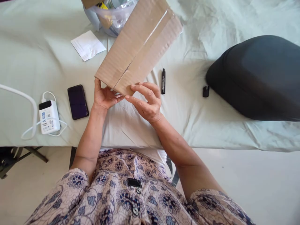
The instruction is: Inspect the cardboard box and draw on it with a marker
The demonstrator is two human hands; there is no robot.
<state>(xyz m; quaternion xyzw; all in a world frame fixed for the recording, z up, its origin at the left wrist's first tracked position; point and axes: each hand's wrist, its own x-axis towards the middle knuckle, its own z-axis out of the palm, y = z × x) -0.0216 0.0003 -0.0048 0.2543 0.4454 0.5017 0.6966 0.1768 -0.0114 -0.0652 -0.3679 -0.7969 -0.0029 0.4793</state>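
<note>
Box (131, 56) sits tilted, gripped by seemingly half-curled left hand (103, 97), right hand (147, 101) pinching its corner.

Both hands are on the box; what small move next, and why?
I'd probably slide the right hand farther along the cardboard box, since this hand and the left hand show only at its near end, while the far end overlaps the plastic tub.

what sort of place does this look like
Probably an improvised indoor workspace, maybe at home: a brown rectangular cardboard box is held above a wrinkled pale green fabric tablecloth, where a slim black marker lies.
</note>
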